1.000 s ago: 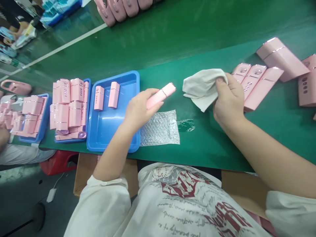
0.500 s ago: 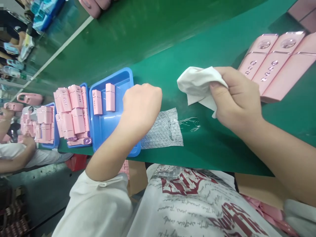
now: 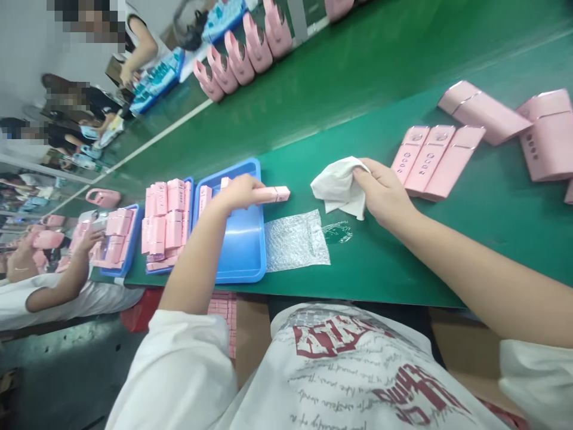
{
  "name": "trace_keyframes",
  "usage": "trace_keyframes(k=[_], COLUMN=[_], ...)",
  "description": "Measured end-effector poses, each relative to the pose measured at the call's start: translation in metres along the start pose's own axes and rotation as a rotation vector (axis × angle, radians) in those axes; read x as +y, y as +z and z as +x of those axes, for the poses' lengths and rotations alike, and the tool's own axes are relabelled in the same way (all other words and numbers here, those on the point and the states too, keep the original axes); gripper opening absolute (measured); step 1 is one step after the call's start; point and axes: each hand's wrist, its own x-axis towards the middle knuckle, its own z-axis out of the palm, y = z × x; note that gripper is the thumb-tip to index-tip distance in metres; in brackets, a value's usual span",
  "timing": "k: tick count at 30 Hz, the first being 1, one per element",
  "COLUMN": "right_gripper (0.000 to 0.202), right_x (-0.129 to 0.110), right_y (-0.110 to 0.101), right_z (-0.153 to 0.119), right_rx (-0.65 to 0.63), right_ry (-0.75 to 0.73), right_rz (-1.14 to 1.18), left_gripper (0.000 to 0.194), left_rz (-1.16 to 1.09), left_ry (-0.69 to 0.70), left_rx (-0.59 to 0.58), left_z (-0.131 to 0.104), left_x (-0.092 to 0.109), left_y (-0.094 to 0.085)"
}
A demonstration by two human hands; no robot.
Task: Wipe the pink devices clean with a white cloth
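Observation:
My left hand (image 3: 240,192) is closed around a pink plastic casing (image 3: 276,194), which sticks out to the right past the edge of a blue tray (image 3: 244,248). Inside that tray two more pink casings (image 3: 205,198) are partly visible beyond my wrist. In my right hand (image 3: 388,192) a crumpled white cloth (image 3: 341,186) is pinched between thumb and fingers, held above the green table. A flat bubble-wrap sheet (image 3: 295,242) lies between my hands, against the tray's right side. To the right of my right hand, three pink casings (image 3: 427,161) lie side by side.
Further right lie other pink casings (image 3: 483,113). On the left, a second blue tray (image 3: 190,197) is heaped with pink casings, and a third tray (image 3: 129,245) stands beyond it near a co-worker's hand (image 3: 91,239). Pink handled housings (image 3: 257,45) line the far side.
My view has shifted, showing more of the far side. My left hand has moved over the tray, and the pink casing in it now shows. The cloth stays in my right hand.

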Motion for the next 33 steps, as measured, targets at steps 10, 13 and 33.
trace_keyframes(k=[10,13,33], right_gripper=[0.022,0.032,0.034], right_x=[0.018,0.025,-0.018], right_y=[-0.004,-0.006,0.024], right_z=[0.017,0.020,-0.041], right_rx=[-0.070,-0.072,-0.565], right_ry=[0.489,0.532,-0.906], right_rz=[0.593,0.658,-0.329], left_gripper=[0.052,0.053,0.081], left_rz=[-1.004,-1.125,-1.602], left_ry=[0.153,0.161,-0.169], left_rx=[0.024,-0.025,0.043], left_z=[-0.101,-0.108,-0.073], left_x=[0.000,0.011,0.043], left_y=[0.092,0.105,0.138])
